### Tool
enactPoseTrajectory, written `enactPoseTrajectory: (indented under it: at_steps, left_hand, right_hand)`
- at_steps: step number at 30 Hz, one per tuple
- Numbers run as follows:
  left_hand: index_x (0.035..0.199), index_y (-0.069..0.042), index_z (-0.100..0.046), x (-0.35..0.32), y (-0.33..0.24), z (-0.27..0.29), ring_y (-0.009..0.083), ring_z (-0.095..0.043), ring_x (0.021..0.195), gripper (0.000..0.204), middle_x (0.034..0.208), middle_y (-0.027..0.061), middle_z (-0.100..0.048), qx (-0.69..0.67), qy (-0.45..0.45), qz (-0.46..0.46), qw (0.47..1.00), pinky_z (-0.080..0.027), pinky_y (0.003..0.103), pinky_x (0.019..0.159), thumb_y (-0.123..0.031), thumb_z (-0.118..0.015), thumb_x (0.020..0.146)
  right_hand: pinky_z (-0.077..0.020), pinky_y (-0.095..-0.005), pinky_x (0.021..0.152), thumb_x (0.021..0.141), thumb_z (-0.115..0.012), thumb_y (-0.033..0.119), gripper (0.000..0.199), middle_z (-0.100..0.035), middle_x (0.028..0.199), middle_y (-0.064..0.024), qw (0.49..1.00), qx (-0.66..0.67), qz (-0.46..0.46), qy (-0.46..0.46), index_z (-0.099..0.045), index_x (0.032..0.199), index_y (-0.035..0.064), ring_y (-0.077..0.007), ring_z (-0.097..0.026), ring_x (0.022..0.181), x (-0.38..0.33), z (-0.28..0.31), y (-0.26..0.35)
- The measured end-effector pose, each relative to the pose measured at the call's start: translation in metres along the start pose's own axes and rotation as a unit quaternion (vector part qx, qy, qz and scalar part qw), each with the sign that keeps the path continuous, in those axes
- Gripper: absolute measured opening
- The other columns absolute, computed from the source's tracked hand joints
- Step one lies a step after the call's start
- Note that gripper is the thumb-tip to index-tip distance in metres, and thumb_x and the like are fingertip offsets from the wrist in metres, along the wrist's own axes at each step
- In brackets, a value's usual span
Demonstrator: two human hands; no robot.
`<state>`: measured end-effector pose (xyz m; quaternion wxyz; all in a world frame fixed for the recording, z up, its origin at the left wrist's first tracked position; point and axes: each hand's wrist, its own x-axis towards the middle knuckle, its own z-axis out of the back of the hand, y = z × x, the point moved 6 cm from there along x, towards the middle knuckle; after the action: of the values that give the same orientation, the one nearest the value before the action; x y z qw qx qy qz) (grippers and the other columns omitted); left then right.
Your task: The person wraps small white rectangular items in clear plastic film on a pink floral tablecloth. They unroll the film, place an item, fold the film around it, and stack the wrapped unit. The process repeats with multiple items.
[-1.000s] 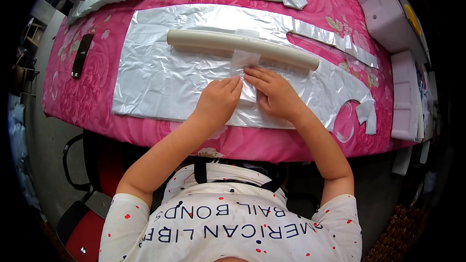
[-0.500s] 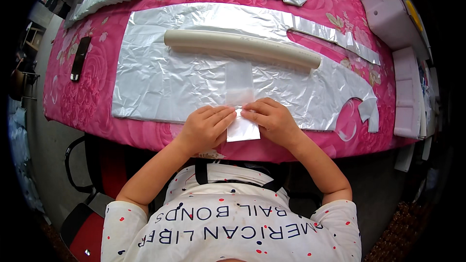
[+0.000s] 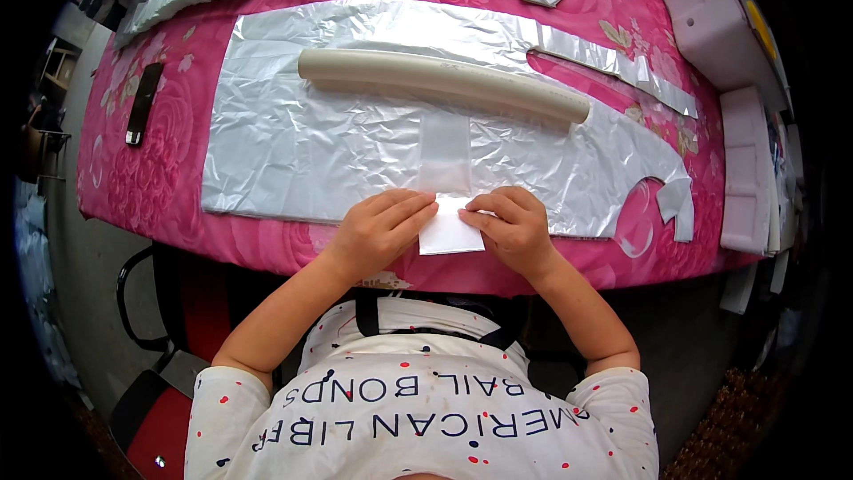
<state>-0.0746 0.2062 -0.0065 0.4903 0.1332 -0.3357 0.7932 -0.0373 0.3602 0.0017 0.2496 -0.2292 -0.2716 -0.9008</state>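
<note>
Pink floral tablecloth (image 3: 133, 178), soft printed fabric, draped over the near table edge. On it, large crinkled silver foil sheet (image 3: 302, 142), irregular outline, curved cutouts at right. Long cream cardboard tube (image 3: 444, 83), smooth, lying across the foil's upper part. Translucent plastic strip (image 3: 444, 153), flat, running from tube toward the near edge. Small white rectangular paper piece (image 3: 449, 233), smooth, at foil's near edge, overhanging onto cloth. Left hand (image 3: 378, 231) flat, fingers together, fingertips pressing the paper's left edge. Right hand (image 3: 514, 229) curled, fingertips pinching its right edge. Slim black rectangular device (image 3: 142, 104) far left.
</note>
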Motion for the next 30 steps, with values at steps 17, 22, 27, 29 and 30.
enactPoseTrajectory:
  at_steps: [17, 22, 27, 29, 30]
  left_hand:
    - [0.102, -0.006, -0.065, 0.003, 0.012, -0.007, 0.0213, -0.064, 0.082, 0.026, 0.091, 0.0078, -0.067, -0.039, 0.055, 0.134, 0.989, -0.049, 0.031, 0.072, -0.007, -0.063, 0.075]
    - [0.129, 0.000, -0.044, 0.012, 0.041, -0.016, 0.0213, -0.062, 0.061, 0.055, 0.074, 0.0132, -0.066, -0.156, 0.034, 0.395, 0.905, -0.047, 0.028, 0.060, -0.010, -0.065, 0.079]
    - [0.131, 0.010, -0.032, 0.025, 0.055, -0.018, 0.0259, -0.062, 0.062, 0.066, 0.072, 0.0126, -0.064, -0.189, 0.073, 0.446, 0.872, -0.048, 0.032, 0.063, -0.014, -0.065, 0.079]
    - [0.131, 0.009, -0.033, 0.029, 0.054, -0.016, 0.0269, -0.063, 0.073, 0.067, 0.085, 0.0153, -0.064, -0.201, 0.113, 0.475, 0.849, -0.049, 0.034, 0.069, -0.014, -0.065, 0.078]
    - [0.131, 0.009, -0.033, 0.033, 0.051, -0.012, 0.0277, -0.061, 0.082, 0.067, 0.093, 0.0165, -0.061, -0.133, 0.075, 0.403, 0.902, -0.048, 0.035, 0.073, -0.014, -0.066, 0.077]
  right_hand:
    - [-0.0469, -0.0313, 0.059, 0.070, -0.066, 0.009, 0.015, -0.064, 0.076, -0.0059, 0.981, 0.096, -0.157, 0.064, -0.066, 0.085, 0.0062, -0.0218, -0.060, 0.068, 0.002, -0.012, -0.023]
    - [-0.0442, -0.0329, 0.054, 0.083, -0.058, 0.021, 0.024, -0.060, 0.058, -0.0097, 0.875, 0.193, -0.426, 0.127, -0.066, 0.076, -0.0003, -0.0239, -0.058, 0.053, 0.007, -0.028, -0.055]
    - [-0.0448, -0.0287, 0.052, 0.083, -0.058, 0.022, 0.028, -0.061, 0.058, -0.0085, 0.802, 0.234, -0.505, 0.215, -0.065, 0.072, -0.0032, -0.0148, -0.059, 0.050, 0.015, -0.033, -0.067]
    - [-0.0442, -0.0252, 0.050, 0.084, -0.059, 0.023, 0.029, -0.061, 0.061, -0.0069, 0.773, 0.255, -0.537, 0.221, -0.064, 0.073, -0.0038, -0.0118, -0.059, 0.051, 0.014, -0.034, -0.068]
    - [-0.0440, -0.0252, 0.050, 0.084, -0.059, 0.023, 0.029, -0.061, 0.062, -0.0065, 0.768, 0.261, -0.540, 0.225, -0.064, 0.073, -0.0032, -0.0119, -0.059, 0.051, 0.014, -0.035, -0.069]
